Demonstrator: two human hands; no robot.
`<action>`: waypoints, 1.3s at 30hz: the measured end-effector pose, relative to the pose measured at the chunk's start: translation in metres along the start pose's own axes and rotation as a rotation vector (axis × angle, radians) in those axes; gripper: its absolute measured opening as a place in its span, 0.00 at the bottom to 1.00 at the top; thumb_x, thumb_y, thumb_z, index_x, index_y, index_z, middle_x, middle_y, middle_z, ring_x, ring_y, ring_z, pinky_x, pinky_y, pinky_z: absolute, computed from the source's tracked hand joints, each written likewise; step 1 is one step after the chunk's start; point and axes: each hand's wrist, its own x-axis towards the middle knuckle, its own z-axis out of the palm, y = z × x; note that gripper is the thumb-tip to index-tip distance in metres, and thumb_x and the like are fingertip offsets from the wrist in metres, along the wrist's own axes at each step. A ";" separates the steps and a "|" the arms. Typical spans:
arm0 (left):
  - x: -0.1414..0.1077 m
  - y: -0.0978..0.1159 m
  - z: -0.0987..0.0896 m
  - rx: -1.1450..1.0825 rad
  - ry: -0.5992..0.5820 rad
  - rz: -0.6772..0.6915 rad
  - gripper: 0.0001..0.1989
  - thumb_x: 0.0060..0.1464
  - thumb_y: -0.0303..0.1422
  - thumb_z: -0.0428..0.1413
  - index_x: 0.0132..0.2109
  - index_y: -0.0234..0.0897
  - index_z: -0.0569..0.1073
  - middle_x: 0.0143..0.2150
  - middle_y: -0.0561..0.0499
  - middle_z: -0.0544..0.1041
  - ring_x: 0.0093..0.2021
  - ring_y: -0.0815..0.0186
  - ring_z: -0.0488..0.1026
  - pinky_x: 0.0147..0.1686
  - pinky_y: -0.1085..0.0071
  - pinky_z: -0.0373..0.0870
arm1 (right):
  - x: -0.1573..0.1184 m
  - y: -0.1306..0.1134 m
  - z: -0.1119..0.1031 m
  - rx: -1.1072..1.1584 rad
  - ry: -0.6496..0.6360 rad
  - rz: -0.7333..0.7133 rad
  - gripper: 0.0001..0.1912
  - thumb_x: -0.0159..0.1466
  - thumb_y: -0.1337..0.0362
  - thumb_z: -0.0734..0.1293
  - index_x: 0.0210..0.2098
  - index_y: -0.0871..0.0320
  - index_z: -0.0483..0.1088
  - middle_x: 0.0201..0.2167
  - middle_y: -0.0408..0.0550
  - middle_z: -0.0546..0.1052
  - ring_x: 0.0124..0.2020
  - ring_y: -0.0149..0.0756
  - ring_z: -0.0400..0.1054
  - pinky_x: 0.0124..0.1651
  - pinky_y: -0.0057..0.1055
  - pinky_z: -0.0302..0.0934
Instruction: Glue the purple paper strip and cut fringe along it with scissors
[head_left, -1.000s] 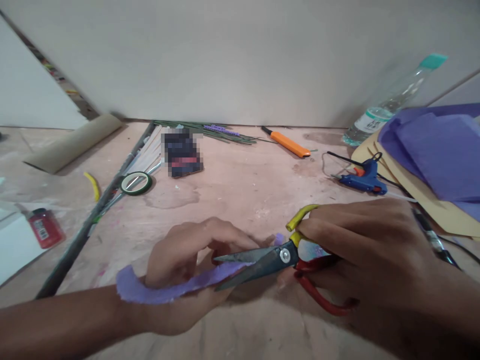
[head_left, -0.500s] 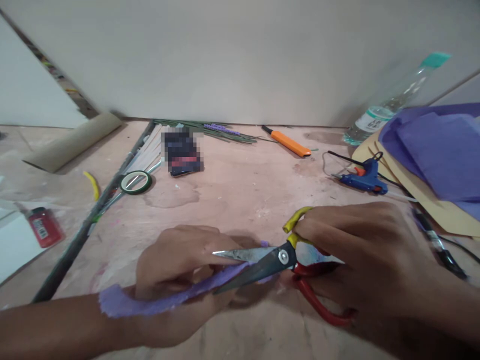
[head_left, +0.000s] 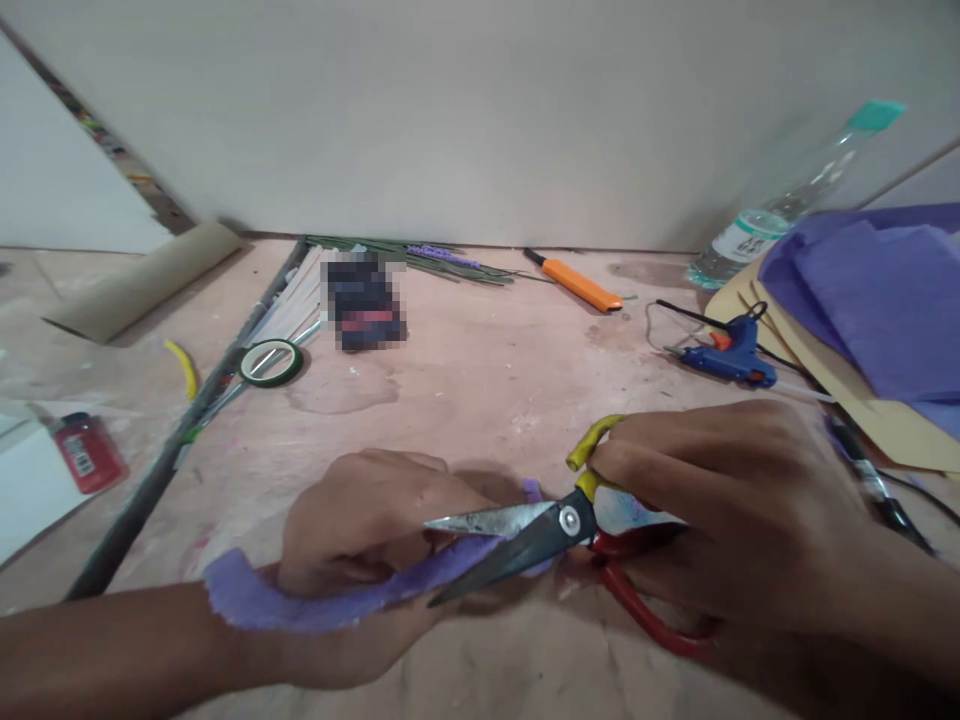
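My right hand [head_left: 720, 510] is closed round the handles of a pair of scissors [head_left: 525, 535], one handle yellow and the other red. Their blades stand apart and point left, with a purple paper strip [head_left: 322, 610] between them. My left hand [head_left: 367, 520] pinches this strip; its fingertips are partly hidden behind the blades. One end of the strip curls over my left wrist. A short purple end shows past the blades, near the scissors' pivot.
Beyond my hands lie a green tape roll [head_left: 271, 363], a blurred-out dark object [head_left: 365, 300], green stems [head_left: 450, 265] and an orange cutter [head_left: 581, 285]. On the right are a blue glue gun [head_left: 731, 355], a bottle [head_left: 757, 235], purple paper [head_left: 885, 310] and a marker [head_left: 881, 490]. A cardboard tube [head_left: 146, 285] lies left.
My left hand and the strip have shifted slightly right. The purple end past the blades shows a little more. The scissors' blades are about as far apart as before.
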 end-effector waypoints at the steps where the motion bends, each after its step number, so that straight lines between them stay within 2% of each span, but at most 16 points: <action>1: 0.001 0.001 0.002 0.016 0.048 -0.041 0.17 0.50 0.13 0.76 0.44 0.28 0.84 0.38 0.48 0.89 0.34 0.67 0.87 0.42 0.77 0.85 | 0.000 0.000 0.000 0.006 0.000 -0.001 0.10 0.70 0.69 0.74 0.32 0.56 0.72 0.23 0.34 0.67 0.23 0.29 0.52 0.27 0.35 0.42; 4: 0.007 0.003 0.011 -0.011 0.063 -0.049 0.10 0.57 0.20 0.75 0.39 0.29 0.83 0.36 0.50 0.89 0.31 0.69 0.87 0.39 0.79 0.86 | 0.000 0.001 0.000 0.019 0.000 -0.004 0.11 0.69 0.71 0.74 0.32 0.56 0.71 0.24 0.34 0.66 0.23 0.29 0.49 0.27 0.35 0.42; 8: 0.012 0.003 0.013 0.012 0.080 -0.036 0.09 0.56 0.21 0.76 0.38 0.28 0.84 0.33 0.51 0.88 0.30 0.72 0.86 0.39 0.84 0.83 | -0.002 0.003 -0.002 0.022 -0.009 -0.008 0.09 0.67 0.71 0.74 0.32 0.56 0.73 0.24 0.34 0.68 0.23 0.28 0.54 0.27 0.34 0.45; 10: 0.012 0.003 0.009 -0.014 0.013 -0.044 0.05 0.62 0.25 0.73 0.42 0.27 0.87 0.35 0.46 0.89 0.33 0.67 0.89 0.41 0.80 0.85 | -0.003 0.003 -0.002 0.019 -0.021 -0.014 0.08 0.67 0.70 0.74 0.32 0.57 0.73 0.25 0.36 0.71 0.24 0.29 0.56 0.27 0.35 0.46; 13: 0.011 0.004 0.002 -0.074 -0.120 -0.082 0.12 0.74 0.32 0.64 0.47 0.24 0.88 0.38 0.38 0.90 0.41 0.60 0.91 0.45 0.73 0.87 | -0.003 0.004 -0.001 0.015 -0.028 -0.032 0.09 0.68 0.69 0.73 0.32 0.56 0.73 0.25 0.37 0.74 0.24 0.30 0.60 0.28 0.35 0.48; 15: 0.010 0.004 0.001 -0.100 -0.137 -0.121 0.10 0.73 0.29 0.65 0.46 0.23 0.87 0.40 0.37 0.90 0.42 0.58 0.91 0.45 0.72 0.88 | -0.004 0.004 0.000 0.011 -0.022 -0.039 0.10 0.69 0.70 0.72 0.31 0.56 0.72 0.25 0.37 0.74 0.24 0.30 0.60 0.28 0.34 0.48; 17: 0.009 0.003 0.003 -0.107 -0.103 -0.156 0.02 0.65 0.20 0.70 0.44 0.22 0.87 0.40 0.39 0.90 0.40 0.60 0.91 0.44 0.74 0.87 | -0.005 0.005 0.001 0.018 -0.004 -0.047 0.10 0.70 0.72 0.71 0.32 0.55 0.71 0.26 0.36 0.74 0.24 0.29 0.59 0.28 0.33 0.48; 19: 0.008 0.002 0.006 -0.111 -0.068 -0.168 0.06 0.57 0.14 0.72 0.42 0.22 0.87 0.38 0.42 0.90 0.37 0.63 0.89 0.43 0.76 0.86 | -0.006 0.007 0.002 0.029 0.005 -0.054 0.10 0.71 0.72 0.70 0.33 0.54 0.71 0.26 0.35 0.74 0.24 0.29 0.59 0.28 0.33 0.48; 20: 0.008 0.002 0.007 -0.123 -0.056 -0.170 0.07 0.56 0.13 0.72 0.41 0.22 0.87 0.38 0.43 0.90 0.36 0.63 0.89 0.43 0.76 0.86 | -0.006 0.008 0.002 0.027 0.006 -0.055 0.11 0.72 0.72 0.70 0.34 0.54 0.71 0.26 0.35 0.73 0.24 0.29 0.59 0.28 0.33 0.48; 23: 0.009 0.002 0.007 -0.146 -0.055 -0.176 0.03 0.63 0.18 0.70 0.44 0.26 0.87 0.39 0.44 0.90 0.39 0.62 0.90 0.44 0.73 0.87 | -0.005 0.008 0.002 0.014 -0.002 -0.055 0.11 0.72 0.70 0.72 0.33 0.55 0.71 0.25 0.35 0.71 0.23 0.29 0.56 0.28 0.33 0.46; 26: 0.010 0.004 0.001 -0.071 -0.104 -0.174 0.05 0.69 0.24 0.68 0.49 0.28 0.87 0.41 0.44 0.89 0.40 0.62 0.89 0.44 0.74 0.85 | -0.002 0.007 0.001 0.048 -0.010 -0.024 0.14 0.72 0.67 0.73 0.30 0.56 0.70 0.23 0.34 0.66 0.21 0.28 0.51 0.27 0.33 0.42; 28: 0.010 0.004 -0.001 0.023 -0.124 -0.130 0.06 0.72 0.30 0.66 0.48 0.30 0.86 0.40 0.46 0.89 0.36 0.65 0.87 0.40 0.76 0.83 | 0.000 0.005 -0.001 0.065 -0.018 0.007 0.16 0.72 0.68 0.73 0.28 0.56 0.69 0.21 0.34 0.64 0.21 0.27 0.50 0.26 0.33 0.40; 32: 0.008 -0.002 0.000 0.127 -0.011 -0.006 0.18 0.80 0.40 0.56 0.41 0.36 0.82 0.30 0.55 0.81 0.25 0.71 0.79 0.32 0.78 0.78 | 0.004 0.001 -0.003 0.059 -0.030 0.024 0.14 0.68 0.75 0.70 0.27 0.57 0.69 0.21 0.35 0.65 0.20 0.26 0.54 0.26 0.31 0.41; 35: 0.006 -0.006 0.004 0.127 0.014 0.017 0.19 0.80 0.42 0.55 0.41 0.37 0.81 0.30 0.53 0.80 0.24 0.71 0.78 0.30 0.77 0.78 | 0.006 -0.001 -0.002 0.102 -0.028 0.047 0.12 0.67 0.73 0.70 0.28 0.57 0.68 0.21 0.35 0.66 0.20 0.26 0.55 0.26 0.30 0.43; 39: 0.006 -0.006 0.006 0.037 -0.003 0.026 0.09 0.76 0.36 0.63 0.45 0.37 0.82 0.37 0.50 0.88 0.32 0.67 0.85 0.37 0.75 0.83 | 0.006 -0.001 0.001 0.119 -0.041 0.063 0.14 0.69 0.69 0.72 0.29 0.56 0.67 0.22 0.35 0.66 0.20 0.25 0.56 0.26 0.30 0.43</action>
